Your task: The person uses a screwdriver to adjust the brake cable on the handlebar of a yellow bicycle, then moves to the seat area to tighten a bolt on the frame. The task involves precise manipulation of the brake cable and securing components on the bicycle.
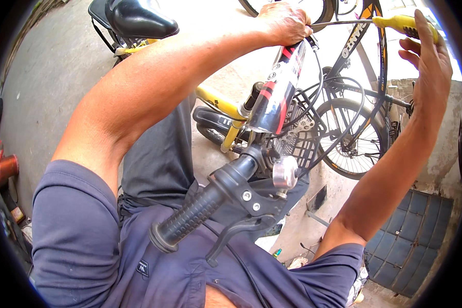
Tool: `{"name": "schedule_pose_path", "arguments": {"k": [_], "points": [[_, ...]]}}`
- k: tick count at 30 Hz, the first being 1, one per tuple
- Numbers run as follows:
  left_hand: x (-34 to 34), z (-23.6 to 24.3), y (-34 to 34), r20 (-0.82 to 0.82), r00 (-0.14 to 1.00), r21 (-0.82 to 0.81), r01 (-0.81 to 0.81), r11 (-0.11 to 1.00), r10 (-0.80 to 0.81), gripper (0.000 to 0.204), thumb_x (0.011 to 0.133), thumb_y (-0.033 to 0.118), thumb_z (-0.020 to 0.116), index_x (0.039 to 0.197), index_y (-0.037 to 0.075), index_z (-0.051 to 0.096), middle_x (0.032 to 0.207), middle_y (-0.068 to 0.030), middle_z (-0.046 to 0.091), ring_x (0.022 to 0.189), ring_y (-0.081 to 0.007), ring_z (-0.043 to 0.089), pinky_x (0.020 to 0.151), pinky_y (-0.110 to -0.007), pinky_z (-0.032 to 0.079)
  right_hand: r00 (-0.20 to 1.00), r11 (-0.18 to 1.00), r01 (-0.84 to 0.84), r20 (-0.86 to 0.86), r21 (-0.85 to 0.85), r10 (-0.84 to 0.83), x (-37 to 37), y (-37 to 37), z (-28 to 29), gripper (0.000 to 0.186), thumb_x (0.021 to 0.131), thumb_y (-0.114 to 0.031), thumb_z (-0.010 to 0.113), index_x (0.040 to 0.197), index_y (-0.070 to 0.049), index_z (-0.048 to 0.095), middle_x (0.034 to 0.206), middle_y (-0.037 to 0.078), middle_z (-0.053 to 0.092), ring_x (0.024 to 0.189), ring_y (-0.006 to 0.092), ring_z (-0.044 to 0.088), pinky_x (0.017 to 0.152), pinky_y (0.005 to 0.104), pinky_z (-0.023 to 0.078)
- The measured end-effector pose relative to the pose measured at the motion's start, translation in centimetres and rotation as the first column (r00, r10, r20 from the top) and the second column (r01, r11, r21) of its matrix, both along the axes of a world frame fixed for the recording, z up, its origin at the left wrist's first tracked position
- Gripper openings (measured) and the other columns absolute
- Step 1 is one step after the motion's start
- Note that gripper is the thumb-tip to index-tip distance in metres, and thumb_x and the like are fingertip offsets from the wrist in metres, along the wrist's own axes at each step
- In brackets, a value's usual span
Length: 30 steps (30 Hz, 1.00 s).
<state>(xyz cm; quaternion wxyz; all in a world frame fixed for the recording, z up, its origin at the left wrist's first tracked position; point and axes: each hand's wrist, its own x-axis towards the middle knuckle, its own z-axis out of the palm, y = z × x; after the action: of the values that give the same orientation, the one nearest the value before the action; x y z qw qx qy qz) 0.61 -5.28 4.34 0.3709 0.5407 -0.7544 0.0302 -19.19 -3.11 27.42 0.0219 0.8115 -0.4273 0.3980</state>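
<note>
My left hand (285, 23) is closed at the far end of a bicycle handlebar (276, 92) wrapped in a black, red and white cover; its fingers hide what lies beneath them. Up at the right, my right hand (430, 59) holds a screwdriver (398, 23) by its yellow and black handle, some fingers stretched loosely. The long thin shaft runs left, its tip reaching my left hand. Toward my chest point a black rubber grip (190, 213), a brake lever (241, 231) and a silver bell (285, 172).
Black cables (362, 118) loop from the handlebar over a black basket (297, 136). Beyond stands a black and orange bicycle (344, 138). A black saddle (141, 19) is at the upper left, and a dark metal grille (408, 238) at the lower right. A red object (5, 165) sits at the left edge.
</note>
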Motion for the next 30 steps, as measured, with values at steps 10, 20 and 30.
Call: {"name": "schedule_pose_path", "arguments": {"k": [10,20,30], "points": [[-0.1,-0.5,-0.2,-0.016,1.0,-0.088,0.004,0.996,-0.006,0.03,0.097,0.027,0.057,0.089,0.006,0.075,0.087,-0.013,0.073,0.082,-0.0336,0.073,0.073,-0.046,0.059,0.941,0.97,-0.235,-0.264,-0.054,0.213,-1.6,0.0,1.7,0.038,0.1,-0.038,0.068,0.126,-0.01,0.072,0.112,0.011,0.076,0.101,0.0162,0.074,0.086,0.026,0.057],[0.3,-0.6,-0.8,-0.037,0.999,-0.008,0.026,1.0,-0.026,0.031,0.099,0.029,0.054,0.089,0.007,0.074,0.088,-0.0111,0.072,0.084,-0.033,0.072,0.075,-0.046,0.058,0.969,0.975,-0.221,0.112,-0.008,0.22,2.2,1.6,-1.2,0.033,0.1,-0.036,0.069,0.12,-0.01,0.072,0.105,0.009,0.075,0.093,0.0137,0.07,0.079,0.0241,0.053],[0.3,-1.3,-1.2,0.333,0.94,-0.214,0.003,0.977,0.07,0.021,0.089,0.023,0.059,0.095,0.013,0.076,0.093,-0.0056,0.069,0.091,-0.0281,0.072,0.071,-0.044,0.06,0.976,0.976,-0.217,0.014,0.03,0.217,-0.5,4.3,-0.6,0.028,0.099,-0.034,0.069,0.114,-0.01,0.072,0.098,0.007,0.074,0.085,0.0112,0.067,0.072,0.0222,0.05]]}}
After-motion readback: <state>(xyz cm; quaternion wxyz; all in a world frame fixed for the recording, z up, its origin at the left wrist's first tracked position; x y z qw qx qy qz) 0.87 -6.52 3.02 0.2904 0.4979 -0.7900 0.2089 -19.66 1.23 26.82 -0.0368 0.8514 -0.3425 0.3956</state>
